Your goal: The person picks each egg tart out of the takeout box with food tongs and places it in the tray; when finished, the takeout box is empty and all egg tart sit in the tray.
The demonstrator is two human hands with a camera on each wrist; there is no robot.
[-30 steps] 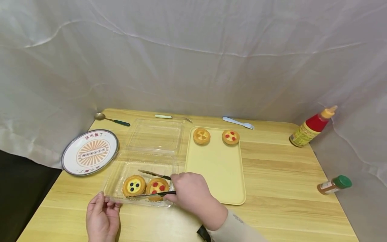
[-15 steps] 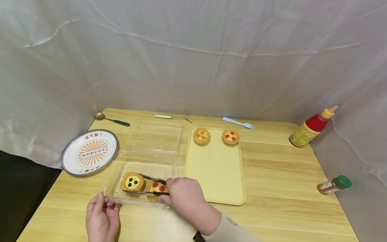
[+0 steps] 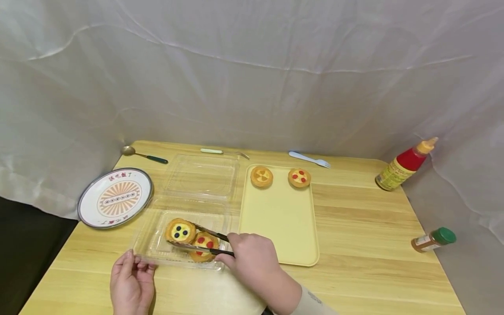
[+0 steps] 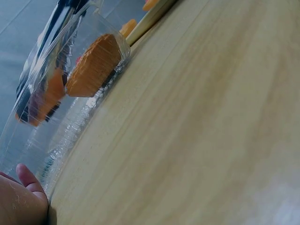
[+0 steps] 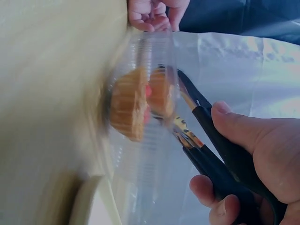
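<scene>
My right hand (image 3: pixel 257 262) grips black-handled metal tongs (image 5: pixel 225 145). Their two arms stand either side of a tart with dark berries (image 3: pixel 180 231), whose shell tilts above the base of a clear plastic clamshell box (image 3: pixel 153 232). Just under the tongs, a tart with red pieces (image 3: pixel 202 256) sits in the same box, its shell (image 5: pixel 126 103) seen through the wall in the right wrist view. At the near left corner, my left hand (image 3: pixel 131 282) pinches the box's rim between thumb and fingers. The lid (image 3: pixel 202 175) lies open behind.
To the right is a yellow tray (image 3: pixel 277 223) carrying an orange-topped tart (image 3: pixel 261 177) and a red-topped one (image 3: pixel 299 178). A patterned plate (image 3: pixel 86 205) stands left. Spoon (image 3: pixel 153 158), fork (image 3: pixel 309 158), sauce bottle (image 3: pixel 407 164) and green-capped jar (image 3: pixel 435 239) line the edges.
The tongs came together on the dark-berry tart, then brought it up and slightly right, beside and partly over the red-topped one. My left hand stayed on the box corner.
</scene>
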